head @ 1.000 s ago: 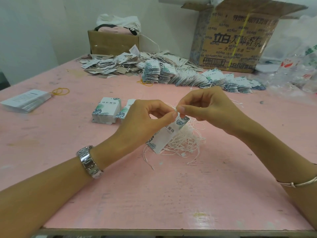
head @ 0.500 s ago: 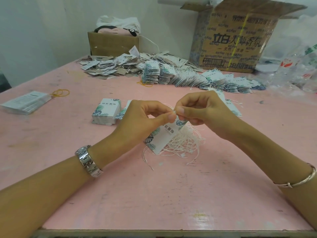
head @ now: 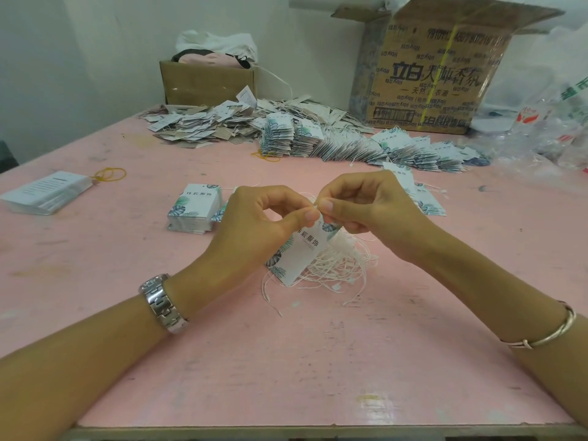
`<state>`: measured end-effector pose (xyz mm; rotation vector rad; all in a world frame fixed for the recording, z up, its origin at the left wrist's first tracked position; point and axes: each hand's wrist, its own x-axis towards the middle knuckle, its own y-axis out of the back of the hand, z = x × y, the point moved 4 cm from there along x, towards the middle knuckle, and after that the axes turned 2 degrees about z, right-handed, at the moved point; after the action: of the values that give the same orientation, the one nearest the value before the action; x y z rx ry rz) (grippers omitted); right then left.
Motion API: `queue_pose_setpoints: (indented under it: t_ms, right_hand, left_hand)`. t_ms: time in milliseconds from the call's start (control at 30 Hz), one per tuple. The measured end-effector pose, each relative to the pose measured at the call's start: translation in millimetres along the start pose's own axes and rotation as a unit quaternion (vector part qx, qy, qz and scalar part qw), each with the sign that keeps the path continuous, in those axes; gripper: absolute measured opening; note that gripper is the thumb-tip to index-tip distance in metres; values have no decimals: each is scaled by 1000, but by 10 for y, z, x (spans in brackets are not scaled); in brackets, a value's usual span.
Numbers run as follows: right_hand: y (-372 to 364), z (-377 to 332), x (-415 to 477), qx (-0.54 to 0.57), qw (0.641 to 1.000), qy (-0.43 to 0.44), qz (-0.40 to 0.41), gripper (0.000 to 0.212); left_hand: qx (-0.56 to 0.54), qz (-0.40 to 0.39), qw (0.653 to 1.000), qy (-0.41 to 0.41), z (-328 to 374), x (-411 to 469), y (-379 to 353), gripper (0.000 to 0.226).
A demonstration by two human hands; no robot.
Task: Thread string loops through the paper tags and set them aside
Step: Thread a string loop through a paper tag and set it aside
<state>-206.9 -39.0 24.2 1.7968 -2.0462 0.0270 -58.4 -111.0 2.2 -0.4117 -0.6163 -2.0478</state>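
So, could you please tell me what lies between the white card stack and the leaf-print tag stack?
In the head view, only bare pink table lies between the white card stack and the leaf-print tag stack.

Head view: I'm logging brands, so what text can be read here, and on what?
"立白": large cardboard box.
"天然", "衣液": same box, lower line.
"服饰", after two unclear characters: held paper tag and tag stack.
Box digits, barcode, white booklet stack: too blurred to read.

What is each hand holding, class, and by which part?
The left hand pinches the paper tag by its top end; the right hand pinches a white string by its tip, at that same end.
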Motion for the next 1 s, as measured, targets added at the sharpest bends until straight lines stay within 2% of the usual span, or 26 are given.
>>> queue_pose_setpoints:
  t_ms: [267,433,567,667,767,933,1000]
  right_hand:
    - [70,-48,31,4,1000,-16,23,6]
    - [95,-14,49,73,995,-68,-4,9]
    - [110,8,65,117,990,-81,-17,13]
    - [142,-14,84,166,983,-77,-18,22]
    - [182,-31,88,213,974,-80,-5,21]
    - [243,-35,104,288,953,-93,31,8]
    - [268,-32,115,310,945,-95,46,10]
  left_hand:
    - [47,46,997,-43,82,6,9,7]
    - [69,31,997,-34,16,32,12,44]
    - [136,-47,989,-37,-83,74,-26,52]
    - [136,-115,984,-5,-206,66,-68,42]
    - [131,-135,982,28,-288,64,-66,37]
    - [135,-149,980,3,-236,93,-77,28]
    - [129,-146,981,-5,-206,92,-79,24]
